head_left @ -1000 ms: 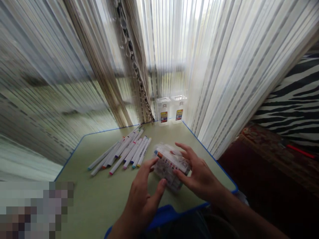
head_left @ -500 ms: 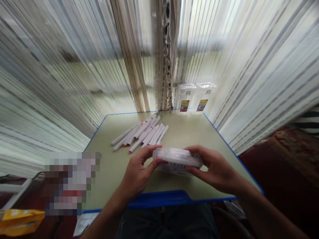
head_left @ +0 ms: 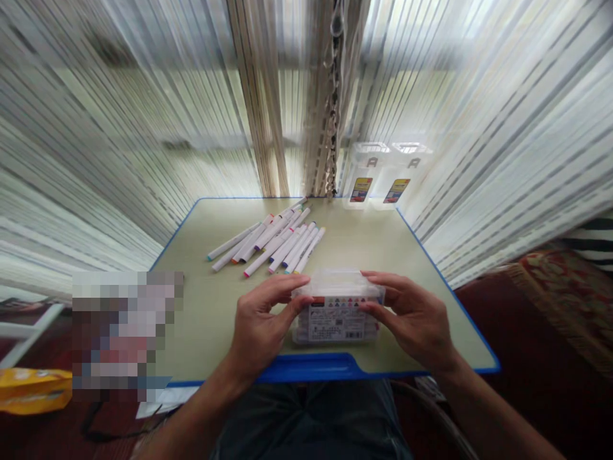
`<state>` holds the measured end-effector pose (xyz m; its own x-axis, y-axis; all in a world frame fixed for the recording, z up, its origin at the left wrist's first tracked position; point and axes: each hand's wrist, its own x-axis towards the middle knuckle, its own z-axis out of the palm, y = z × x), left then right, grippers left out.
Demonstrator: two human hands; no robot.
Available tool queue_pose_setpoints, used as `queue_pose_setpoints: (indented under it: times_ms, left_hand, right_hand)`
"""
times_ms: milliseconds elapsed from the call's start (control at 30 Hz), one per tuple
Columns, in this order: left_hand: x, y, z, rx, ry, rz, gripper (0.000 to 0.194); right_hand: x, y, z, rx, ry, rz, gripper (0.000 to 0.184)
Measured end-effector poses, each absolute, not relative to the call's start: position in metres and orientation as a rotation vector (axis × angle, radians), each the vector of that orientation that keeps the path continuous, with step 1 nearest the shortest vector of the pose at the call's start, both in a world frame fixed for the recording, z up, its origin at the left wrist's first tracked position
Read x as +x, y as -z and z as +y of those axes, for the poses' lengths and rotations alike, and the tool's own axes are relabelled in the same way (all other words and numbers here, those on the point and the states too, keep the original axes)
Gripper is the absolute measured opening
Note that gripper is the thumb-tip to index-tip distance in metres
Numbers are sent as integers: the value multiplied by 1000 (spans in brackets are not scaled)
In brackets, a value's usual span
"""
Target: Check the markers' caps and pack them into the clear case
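A clear plastic marker case (head_left: pixel 338 319) stands upright near the front edge of the table, its printed label facing me. My left hand (head_left: pixel 263 319) grips the case's upper left, thumb on the near face and fingers at the lid's side. At the upper right, my right hand (head_left: pixel 416 313) holds it the same way, with the thumb over the label. The translucent lid lies across the top; whether it is latched I cannot tell. Beyond the case, a loose pile of white markers (head_left: pixel 272 239) with coloured ends lies on the table.
Two clear handled cases (head_left: pixel 361 182) with yellow labels stand at the back right of the blue-edged table (head_left: pixel 383 249). String curtains (head_left: pixel 191 128) hang behind and to both sides. A yellow packet (head_left: pixel 36 390) and a blurred-out item (head_left: pixel 129 332) are at the left.
The case has turned from tilted to upright, so its label now faces me squarely. Both hands keep their grip. The view has shifted slightly.
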<state>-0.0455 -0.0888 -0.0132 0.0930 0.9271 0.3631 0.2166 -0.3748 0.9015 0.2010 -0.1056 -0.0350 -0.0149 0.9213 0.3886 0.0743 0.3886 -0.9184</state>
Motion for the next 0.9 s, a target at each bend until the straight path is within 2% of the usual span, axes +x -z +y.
queue_pose_setpoints:
  times_ms: [433,600,733,900]
  left_hand:
    - [-48,17,-92,1882,-1327,1167,21]
    - [-51,18,-93,1962,-1438,1070,30]
    - [-55,21,-93,1988,-1446,984,40]
    - [-56,24,-94,1967,-1436,948,41]
  right_hand:
    - [204,37,-109,-1011,-770,-1540,31]
    - [201,35,-108,-971,-914,-1429,52]
    - [204,32,-107,-1027,-981,-1515,38]
    - [207,30,-116,-1095,-812,-1633,33]
